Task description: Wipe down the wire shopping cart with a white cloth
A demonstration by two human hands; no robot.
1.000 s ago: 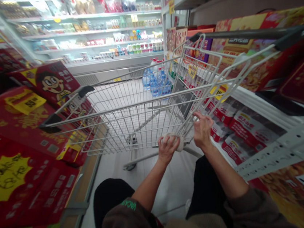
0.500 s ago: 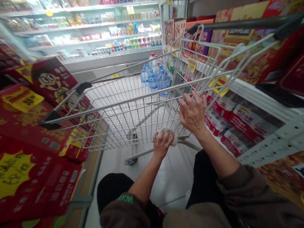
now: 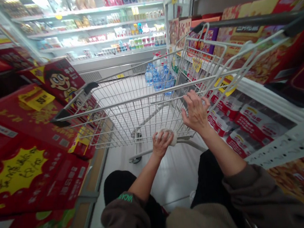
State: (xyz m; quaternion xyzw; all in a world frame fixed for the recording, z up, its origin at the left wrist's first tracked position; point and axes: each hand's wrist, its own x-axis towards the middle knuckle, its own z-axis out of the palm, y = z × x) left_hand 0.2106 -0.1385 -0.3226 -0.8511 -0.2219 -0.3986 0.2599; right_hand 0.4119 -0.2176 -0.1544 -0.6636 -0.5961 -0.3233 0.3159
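Observation:
A grey metal shopping cart (image 3: 118, 105) stands crosswise in front of me, its handle at the upper right. My left hand (image 3: 162, 143) is closed on a whitish cloth (image 3: 173, 137) and presses it against the lower wires of the basket. My right hand (image 3: 196, 112) has its bent fingers hooked on the side wires, higher up and to the right. The palm sides of both hands are hidden from me. Part of the cloth is covered by my left fingers.
Red cartons (image 3: 30, 135) are stacked close on the left. A white shelf (image 3: 270, 95) with boxes and red-and-white packs runs along the right. Beyond the cart, blue water bottles (image 3: 157, 79) stand on the floor before a lit refrigerated display (image 3: 94, 43).
The whole scene has shifted a little to the right in my view. My right hand's fingers have drawn closer together on the wires. My left hand stays low on the basket with the cloth.

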